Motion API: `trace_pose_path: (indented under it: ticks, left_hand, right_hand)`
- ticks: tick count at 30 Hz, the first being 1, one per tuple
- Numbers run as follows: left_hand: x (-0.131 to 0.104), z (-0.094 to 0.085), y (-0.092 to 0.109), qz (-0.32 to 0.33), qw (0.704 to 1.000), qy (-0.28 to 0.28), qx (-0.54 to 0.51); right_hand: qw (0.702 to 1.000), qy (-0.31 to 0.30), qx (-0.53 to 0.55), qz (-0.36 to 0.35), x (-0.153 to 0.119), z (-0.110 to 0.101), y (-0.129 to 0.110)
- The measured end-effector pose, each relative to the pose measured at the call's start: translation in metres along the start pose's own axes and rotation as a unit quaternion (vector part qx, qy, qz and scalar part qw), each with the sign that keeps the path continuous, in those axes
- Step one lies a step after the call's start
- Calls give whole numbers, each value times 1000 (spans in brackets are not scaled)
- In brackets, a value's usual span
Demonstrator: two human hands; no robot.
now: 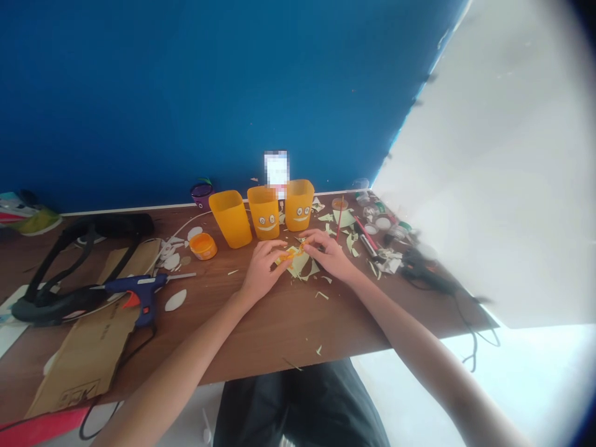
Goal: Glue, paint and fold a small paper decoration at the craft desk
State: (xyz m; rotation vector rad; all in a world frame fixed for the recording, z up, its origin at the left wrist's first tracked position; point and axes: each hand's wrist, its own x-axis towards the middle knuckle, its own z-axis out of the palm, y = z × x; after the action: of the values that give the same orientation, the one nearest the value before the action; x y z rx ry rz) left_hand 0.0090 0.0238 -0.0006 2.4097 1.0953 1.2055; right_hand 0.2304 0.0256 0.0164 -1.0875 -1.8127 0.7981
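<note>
My left hand (264, 268) and my right hand (329, 253) meet over pale yellow paper scraps (298, 267) on the table. Between them is a thin, bumpy orange piece (293, 253), possibly modelling clay, pinched at its two ends by my fingertips. Just behind stand two yellow cups with eyes and a white smile: the middle cup (264, 214) and the right cup (299, 206). A plain yellow cup (231, 220) stands left of them, no face showing. The open orange tub (203, 247) sits left of that cup.
A blue glue gun (145, 290) lies at left on cardboard (100, 347), near a black headset strap (51, 298). White oval pieces (176, 300) lie beside it. Pens, lids and scraps clutter the right, with a black tool (428, 273) and its cord. A lit screen (276, 169) leans behind.
</note>
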Motion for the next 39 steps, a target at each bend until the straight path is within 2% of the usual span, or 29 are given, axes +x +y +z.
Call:
trace_pose_path:
  ticks: [10, 17, 27, 32, 36, 39]
  left_hand:
    - [-1, 0, -1, -4, 1000, 27, 11]
    - [-1, 0, 1, 17, 1000, -7, -13]
    - [1, -3, 3, -3, 1000, -12, -24]
    - [0, -3, 3, -12, 999, -22, -37]
    - [0, -3, 1, -35, 998, -12, -47]
    - [0, -3, 1, -36, 998, -4, -43]
  right_hand:
    - [996, -37, -62, -61, -3, 9, 0]
    - [993, -38, -83, -77, -3, 10, 1]
    - [989, -46, -104, -94, -3, 8, 1]
    - [990, -31, -112, -86, -2, 2, 1]
    - [991, 5, -118, -65, 0, -5, 0]
    - [990, 9, -119, -68, 0, -4, 0]
